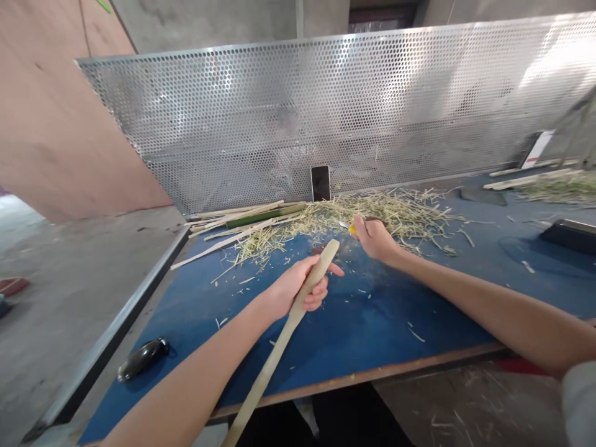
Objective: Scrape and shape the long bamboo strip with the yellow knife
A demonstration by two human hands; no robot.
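Slanting past the near edge of the blue table (344, 347), the pale stick (280, 347), clasped in the left hand (292, 284), could twist under a loose grasp, letting the knife (352, 230) gripped in the right hand (371, 238) skid toward the left forefinger (336, 270) (extended, bare).

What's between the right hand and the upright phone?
Head view: pale shavings on the tabletop lie between the right hand and the phone; the knife in that hand juts toward that stretch.
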